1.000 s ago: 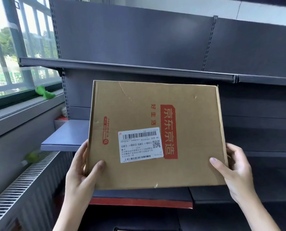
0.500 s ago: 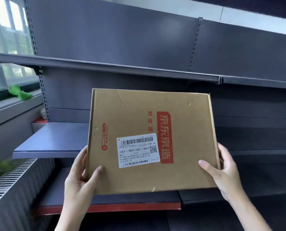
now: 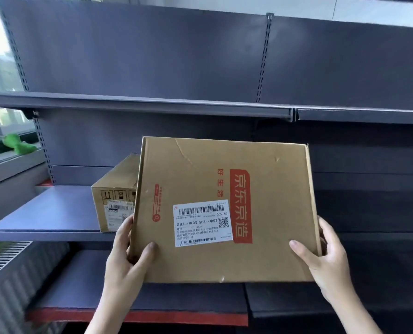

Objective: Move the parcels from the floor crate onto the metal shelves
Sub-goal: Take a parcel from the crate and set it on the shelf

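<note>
I hold a flat brown cardboard parcel with red print and a white barcode label, its broad face tilted toward me, in front of the grey metal shelves. My left hand grips its lower left edge, thumb on the front. My right hand grips its lower right edge. Behind the parcel's left side, a smaller brown box with a shipping label stands on the middle shelf. The floor crate is out of view.
An upper shelf runs across above the parcel. A lower shelf with a red front edge sits below. A window sill with a green object and a radiator are at the left.
The view has shifted right and closer to the shelves. The small box on the middle shelf has come into sight. Both hands keep the same grip on the parcel.
</note>
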The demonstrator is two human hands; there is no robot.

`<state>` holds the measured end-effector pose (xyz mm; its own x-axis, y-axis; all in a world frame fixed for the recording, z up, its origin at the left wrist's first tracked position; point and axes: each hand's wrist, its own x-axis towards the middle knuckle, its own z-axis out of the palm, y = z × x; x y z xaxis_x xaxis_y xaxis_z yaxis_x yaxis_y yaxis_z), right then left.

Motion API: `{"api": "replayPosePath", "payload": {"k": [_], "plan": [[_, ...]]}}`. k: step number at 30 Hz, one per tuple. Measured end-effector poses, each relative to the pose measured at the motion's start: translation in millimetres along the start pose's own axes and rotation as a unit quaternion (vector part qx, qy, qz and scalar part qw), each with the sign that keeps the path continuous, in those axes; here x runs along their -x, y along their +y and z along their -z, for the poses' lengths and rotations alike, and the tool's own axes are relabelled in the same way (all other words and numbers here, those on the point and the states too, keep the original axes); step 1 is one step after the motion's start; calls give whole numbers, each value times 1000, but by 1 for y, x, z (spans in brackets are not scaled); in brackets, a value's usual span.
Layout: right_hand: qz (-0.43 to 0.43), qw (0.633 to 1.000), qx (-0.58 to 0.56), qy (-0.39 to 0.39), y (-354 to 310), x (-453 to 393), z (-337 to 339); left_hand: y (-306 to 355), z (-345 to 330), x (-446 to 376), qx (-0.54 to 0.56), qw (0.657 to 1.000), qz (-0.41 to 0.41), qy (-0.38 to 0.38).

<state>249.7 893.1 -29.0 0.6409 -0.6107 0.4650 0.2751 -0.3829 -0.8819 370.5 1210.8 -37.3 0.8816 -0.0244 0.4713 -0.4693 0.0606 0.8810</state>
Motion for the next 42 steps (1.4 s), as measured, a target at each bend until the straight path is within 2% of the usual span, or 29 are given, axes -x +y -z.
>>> {"api": "replayPosePath", "payload": {"k": [9,16,21,28,33,36,42], "plan": [[-27,1000,0,1,40,-39,70,2,-90,10,-62,998,-22,-8],[-46,999,12,1,57,-43,92,-4,-112,20,-79,996,-34,-10],[-38,999,15,-7,51,-37,83,-8,-104,19,-95,995,-31,-7],[-7,999,45,-5,48,-61,68,-3,-95,-11,-157,984,-39,-78],[4,999,34,-2,52,-102,45,-1,-114,-57,-172,982,-52,-60],[7,999,32,15,78,-123,31,-20,-129,-72,-158,984,-63,-50],[73,996,41,37,146,-154,11,-104,-154,-87,-132,983,-121,-35]]}}
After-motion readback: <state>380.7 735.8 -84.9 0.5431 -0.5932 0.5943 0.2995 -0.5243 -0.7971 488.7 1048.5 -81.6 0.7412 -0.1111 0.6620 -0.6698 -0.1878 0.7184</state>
